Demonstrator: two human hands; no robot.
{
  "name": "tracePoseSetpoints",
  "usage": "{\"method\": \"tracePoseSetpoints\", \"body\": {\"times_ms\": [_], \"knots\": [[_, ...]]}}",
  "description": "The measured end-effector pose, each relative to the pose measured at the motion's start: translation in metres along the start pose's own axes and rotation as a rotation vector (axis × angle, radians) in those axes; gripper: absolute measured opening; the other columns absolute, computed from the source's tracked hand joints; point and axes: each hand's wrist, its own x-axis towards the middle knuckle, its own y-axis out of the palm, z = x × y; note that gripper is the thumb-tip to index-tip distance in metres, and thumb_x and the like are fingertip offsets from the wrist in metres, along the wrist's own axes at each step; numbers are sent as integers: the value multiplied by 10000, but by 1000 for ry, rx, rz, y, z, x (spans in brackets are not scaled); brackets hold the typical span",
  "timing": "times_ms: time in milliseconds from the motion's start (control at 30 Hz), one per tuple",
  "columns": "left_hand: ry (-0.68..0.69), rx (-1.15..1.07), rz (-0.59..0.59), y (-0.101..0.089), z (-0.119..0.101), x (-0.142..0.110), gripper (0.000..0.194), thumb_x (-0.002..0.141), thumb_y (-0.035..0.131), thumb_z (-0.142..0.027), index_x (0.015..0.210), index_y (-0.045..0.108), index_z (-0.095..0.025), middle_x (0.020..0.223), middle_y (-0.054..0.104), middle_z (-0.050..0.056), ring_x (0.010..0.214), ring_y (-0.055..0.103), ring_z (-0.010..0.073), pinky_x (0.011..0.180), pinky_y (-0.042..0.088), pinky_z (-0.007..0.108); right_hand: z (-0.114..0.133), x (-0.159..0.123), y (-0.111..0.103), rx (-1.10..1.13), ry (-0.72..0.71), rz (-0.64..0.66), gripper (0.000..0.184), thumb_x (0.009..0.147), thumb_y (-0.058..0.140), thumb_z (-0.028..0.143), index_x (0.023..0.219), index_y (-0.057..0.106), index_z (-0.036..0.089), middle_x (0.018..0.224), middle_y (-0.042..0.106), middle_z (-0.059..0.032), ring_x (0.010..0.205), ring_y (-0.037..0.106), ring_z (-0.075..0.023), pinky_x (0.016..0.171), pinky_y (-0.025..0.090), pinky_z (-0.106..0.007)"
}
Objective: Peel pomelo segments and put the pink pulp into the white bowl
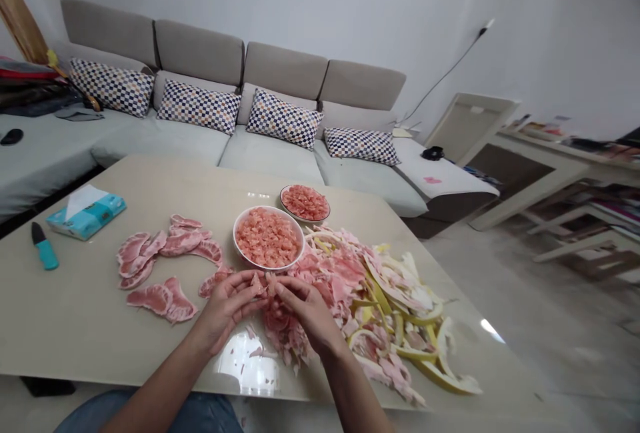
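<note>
Both hands are engaged in front of the white bowl [243, 257], above the near part of the bench [100, 333]. The left hand [233, 306] pinches a small pink pomelo piece [257, 284] between thumb and fingers. The right hand [303, 303] is drawn in narrow, its fingertips closed on the piece's other side; whether they grip flesh or membrane cannot be told.

Step in hand, as judged: stripping membrane from the pomelo flesh. Supporting evidence: the bowl is well filled with bare pulp [267, 238]; a dark-rimmed dish [287, 209] just behind it carries more. Membrane scraps [335, 273] are heaped to the right of the bowl, mixed with yellow rind strips [445, 379] farther right. Pomelo segments [183, 243] with membrane on lie to the left, so the work is judged incomplete.

The next move appears to call for a light, steady pull by the right hand while the left supports the flesh; a hard pinch could crush it. The bowl stands close for bare pieces.

A teal-handled knife [49, 256] and a tissue pack [95, 216] lie at far left, untouched.
</note>
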Motion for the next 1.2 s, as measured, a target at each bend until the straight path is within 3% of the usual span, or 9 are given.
{"method": "tracePoseSetpoints", "body": {"times_ms": [233, 400, 600, 667, 733, 833, 967, 1100, 1200], "knots": [[8, 54, 20, -2, -3, 1, 316, 748, 770, -274, 1034, 703, -156, 1036, 698, 81, 929, 667, 191, 893, 545, 335, 0, -2, -1, 32, -1, -31, 325, 777, 729, 444, 1004, 746, 211, 900, 719, -34, 697, 627, -132, 636, 505, -244], [159, 286, -33, 7, -20, 25, 326, 749, 751, -337, 995, 697, -130, 966, 714, 85, 910, 678, 194, 929, 526, 362, 7, -2, -1, -15, -40, -141, 312, 754, 743, 458, 953, 751, 218, 910, 710, -31, 742, 642, -154, 666, 532, -266], [299, 487, -126, 22, -49, 67, 479, 704, 762, -273, 1158, 656, -164, 1353, 570, 144, 1249, 516, 297, 1051, 423, 432, 17, -8, -10, -122, -152, -241, 362, 748, 746, 467, 969, 732, 180, 951, 725, -66, 841, 654, -202, 739, 524, -298], [342, 552, -161, 26, -49, 59, 490, 700, 758, -263, 1174, 653, -197, 1390, 544, 120, 1302, 461, 286, 1084, 384, 416, 19, -13, -12, -222, -229, -270, 325, 783, 717, 462, 947, 731, 182, 937, 729, -67, 850, 660, -212, 756, 520, -307], [316, 607, -133, 28, -40, 40, 430, 713, 747, -303, 1119, 684, -176, 1236, 653, 136, 1129, 603, 287, 974, 483, 427, 20, -18, -11, -327, -308, -272, 269, 814, 694, 438, 919, 737, 194, 926, 734, -64, 859, 668, -217, 773, 519, -312], [213, 674, 52, 30, -21, 13, 353, 728, 736, -319, 1046, 710, -167, 1062, 725, 111, 920, 688, 248, 823, 553, 370, 19, -23, -7, -406, -387, -236, 200, 847, 672, 375, 942, 745, 215, 974, 732, -64, 909, 672, -221, 805, 523, -316], [283, 629, -31, 31, -8, 1, 182, 732, 723, -290, 859, 729, -160, 899, 740, 72, 845, 689, 212, 784, 555, 312, 20, -23, 1, -438, -407, -221, 188, 855, 663, 335, 971, 747, 214, 981, 735, -71, 900, 677, -222, 799, 531, -324], [223, 532, -50, 30, -11, 2, 223, 716, 740, -347, 840, 716, -163, 867, 729, 50, 800, 692, 200, 720, 572, 295, 23, -24, 4, -421, -400, -207, 189, 864, 646, 350, 927, 750, 206, 939, 735, -67, 867, 674, -213, 776, 529, -315], [205, 520, -77, 29, -14, 4, 286, 690, 756, -390, 850, 707, -158, 859, 731, 50, 798, 694, 205, 752, 580, 328, 21, -20, 3, -237, -323, -163, 208, 829, 675, 382, 898, 733, 195, 886, 724, -55, 820, 667, -200, 756, 536, -312]]}}
